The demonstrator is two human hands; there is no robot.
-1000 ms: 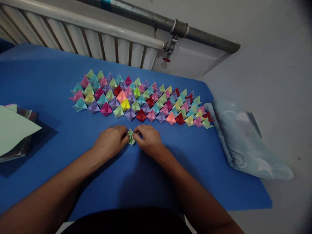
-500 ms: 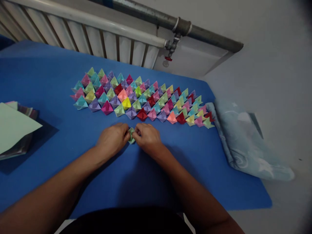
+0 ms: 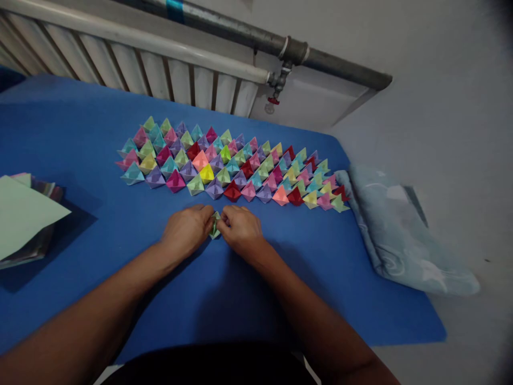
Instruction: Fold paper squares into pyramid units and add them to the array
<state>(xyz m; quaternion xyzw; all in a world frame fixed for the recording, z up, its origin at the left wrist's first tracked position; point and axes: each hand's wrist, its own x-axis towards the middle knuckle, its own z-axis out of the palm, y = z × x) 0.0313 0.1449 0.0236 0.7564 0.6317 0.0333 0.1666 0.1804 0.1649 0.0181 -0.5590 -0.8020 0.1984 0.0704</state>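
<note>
A small light green folded paper (image 3: 215,226) is pinched between my two hands, in front of the rows of folded paper boats. My left hand (image 3: 188,227) grips its left side with closed fingers. On the right side, my right hand (image 3: 241,224) holds it between thumb and curled fingers. Just beyond my hands stand several rows of colourful paper boats, among them a yellow one (image 3: 207,174), a dark red one (image 3: 232,191) and a teal one (image 3: 132,174).
A stack of paper with a pale green sheet (image 3: 30,214) on top lies at the left of the blue table (image 3: 132,310). A folded light blue cloth (image 3: 404,240) rests on the right edge. Behind are a white radiator (image 3: 140,69) and a metal pipe (image 3: 340,67).
The view has shifted slightly, so the pipe and boats appear a little displaced. Both hands keep their hold on the green paper, with barely any movement of the fingers.
</note>
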